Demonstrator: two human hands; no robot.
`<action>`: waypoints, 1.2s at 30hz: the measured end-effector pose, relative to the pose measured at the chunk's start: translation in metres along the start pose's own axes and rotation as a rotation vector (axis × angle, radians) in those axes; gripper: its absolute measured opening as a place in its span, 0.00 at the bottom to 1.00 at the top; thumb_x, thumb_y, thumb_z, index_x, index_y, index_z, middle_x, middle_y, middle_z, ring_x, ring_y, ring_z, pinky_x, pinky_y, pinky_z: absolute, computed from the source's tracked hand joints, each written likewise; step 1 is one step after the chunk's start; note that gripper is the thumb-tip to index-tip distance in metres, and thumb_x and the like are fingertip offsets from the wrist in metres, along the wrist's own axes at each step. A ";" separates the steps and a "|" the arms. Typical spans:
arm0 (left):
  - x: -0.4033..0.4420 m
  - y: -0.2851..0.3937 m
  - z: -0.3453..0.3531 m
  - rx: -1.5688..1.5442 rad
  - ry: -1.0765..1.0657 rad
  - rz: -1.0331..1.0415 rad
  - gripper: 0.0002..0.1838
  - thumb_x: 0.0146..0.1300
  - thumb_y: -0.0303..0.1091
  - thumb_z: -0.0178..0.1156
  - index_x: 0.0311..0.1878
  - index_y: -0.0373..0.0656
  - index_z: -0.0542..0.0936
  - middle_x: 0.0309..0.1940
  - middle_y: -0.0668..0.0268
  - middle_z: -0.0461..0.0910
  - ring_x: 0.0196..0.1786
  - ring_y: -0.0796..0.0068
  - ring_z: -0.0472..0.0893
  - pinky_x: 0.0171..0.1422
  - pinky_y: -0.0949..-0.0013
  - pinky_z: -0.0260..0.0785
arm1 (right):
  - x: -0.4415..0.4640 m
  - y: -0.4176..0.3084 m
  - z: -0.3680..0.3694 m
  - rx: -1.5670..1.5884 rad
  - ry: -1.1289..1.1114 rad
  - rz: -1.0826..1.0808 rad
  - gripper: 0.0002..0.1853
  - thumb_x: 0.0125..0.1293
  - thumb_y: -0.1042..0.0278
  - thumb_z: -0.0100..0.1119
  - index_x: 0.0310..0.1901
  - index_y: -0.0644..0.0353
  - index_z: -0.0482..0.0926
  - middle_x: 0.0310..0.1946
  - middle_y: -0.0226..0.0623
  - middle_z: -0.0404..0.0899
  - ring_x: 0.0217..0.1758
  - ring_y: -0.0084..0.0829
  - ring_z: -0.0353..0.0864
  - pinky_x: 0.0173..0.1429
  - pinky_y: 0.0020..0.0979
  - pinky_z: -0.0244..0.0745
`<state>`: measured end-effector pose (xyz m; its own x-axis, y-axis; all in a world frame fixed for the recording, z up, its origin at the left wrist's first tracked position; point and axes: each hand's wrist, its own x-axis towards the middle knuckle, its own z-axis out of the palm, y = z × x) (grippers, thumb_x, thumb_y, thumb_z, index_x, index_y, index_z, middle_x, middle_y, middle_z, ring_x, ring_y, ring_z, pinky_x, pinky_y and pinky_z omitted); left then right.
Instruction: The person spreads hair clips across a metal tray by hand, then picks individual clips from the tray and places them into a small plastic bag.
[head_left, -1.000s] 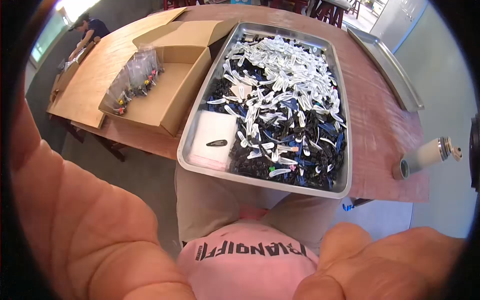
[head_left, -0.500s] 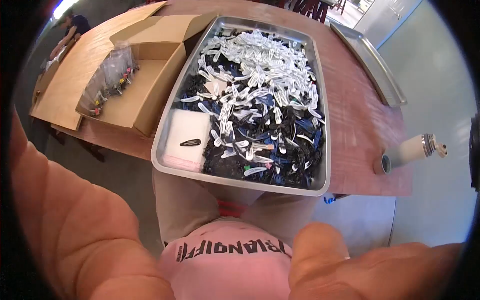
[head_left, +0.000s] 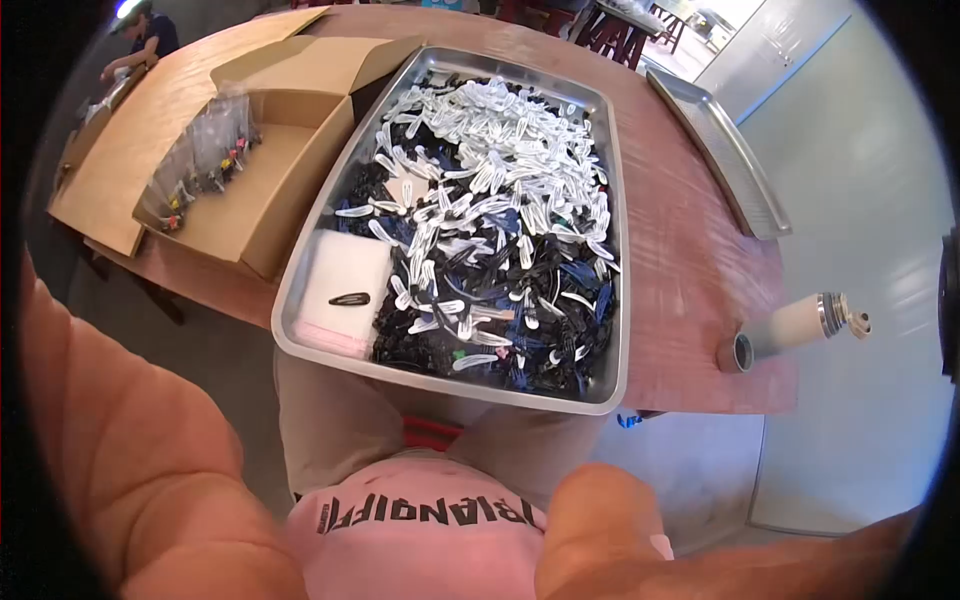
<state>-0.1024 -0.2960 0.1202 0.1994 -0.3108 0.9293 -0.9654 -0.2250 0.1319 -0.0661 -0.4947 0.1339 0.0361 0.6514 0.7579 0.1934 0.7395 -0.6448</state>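
Observation:
My left hand (head_left: 150, 470) looms large and very close to the camera at the lower left. My right hand (head_left: 640, 545) is equally close at the lower right, with one thick finger or thumb pointing up. Most fingers of both hands lie outside the picture, so their grip is hidden. Beyond them, a metal tray (head_left: 450, 384) rests at the table's near edge, above my lap. It holds a heap of white snap hair clips (head_left: 500, 130) over black and blue ones (head_left: 560, 320). One black snap clip (head_left: 350, 299) lies on a stack of clear plastic bags (head_left: 350, 262) in the tray's near left corner.
An open cardboard box (head_left: 285, 190) with bagged items (head_left: 205, 165) stands left of the tray on the reddish table (head_left: 670, 270). At right are a second metal tray (head_left: 725, 150), a thermos (head_left: 800, 322) and a cup (head_left: 736, 353). Another person (head_left: 150, 40) sits at the far left.
The view has shifted, so the tray, box and thermos appear farther left and slightly lower. Both hands stay close to the camera. The clips look undisturbed.

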 end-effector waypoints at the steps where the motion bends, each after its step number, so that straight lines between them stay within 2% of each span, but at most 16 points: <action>1: 0.000 -0.001 0.001 -0.004 -0.006 0.002 0.21 0.66 0.28 0.62 0.61 0.35 0.73 0.56 0.61 0.78 0.58 0.71 0.77 0.65 0.66 0.68 | 0.001 0.000 0.000 0.016 -0.002 0.007 0.09 0.73 0.66 0.57 0.35 0.62 0.76 0.24 0.37 0.74 0.25 0.29 0.73 0.32 0.26 0.69; 9: 0.002 -0.002 -0.003 -0.010 -0.031 -0.004 0.21 0.66 0.29 0.61 0.61 0.35 0.73 0.56 0.61 0.78 0.58 0.71 0.77 0.65 0.66 0.68 | 0.005 0.008 -0.004 0.085 0.032 -0.018 0.10 0.73 0.67 0.56 0.34 0.62 0.77 0.23 0.37 0.74 0.25 0.30 0.74 0.32 0.27 0.70; 13: 0.000 -0.002 0.001 -0.008 -0.007 0.010 0.21 0.66 0.29 0.61 0.61 0.36 0.73 0.56 0.62 0.78 0.59 0.72 0.77 0.66 0.66 0.68 | 0.002 0.008 0.000 0.131 -0.024 0.041 0.11 0.73 0.67 0.56 0.34 0.63 0.77 0.23 0.38 0.74 0.25 0.30 0.74 0.32 0.27 0.70; 26: -0.003 -0.003 -0.011 -0.012 -0.018 -0.004 0.20 0.67 0.30 0.61 0.61 0.37 0.73 0.57 0.63 0.78 0.59 0.72 0.76 0.67 0.66 0.67 | 0.013 0.024 0.007 0.271 -0.008 0.092 0.12 0.73 0.67 0.56 0.32 0.64 0.77 0.22 0.39 0.74 0.25 0.31 0.74 0.32 0.27 0.71; 36: -0.002 -0.006 0.001 -0.051 -0.022 0.010 0.20 0.67 0.31 0.60 0.61 0.38 0.74 0.57 0.63 0.78 0.60 0.73 0.76 0.67 0.66 0.66 | 0.012 0.032 0.016 0.487 -0.031 0.232 0.13 0.73 0.67 0.55 0.31 0.64 0.77 0.22 0.40 0.74 0.25 0.33 0.75 0.33 0.28 0.71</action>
<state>-0.0967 -0.2949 0.1176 0.1931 -0.3327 0.9231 -0.9745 -0.1744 0.1410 -0.0752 -0.4609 0.1212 -0.0062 0.8062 0.5916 -0.2931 0.5642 -0.7719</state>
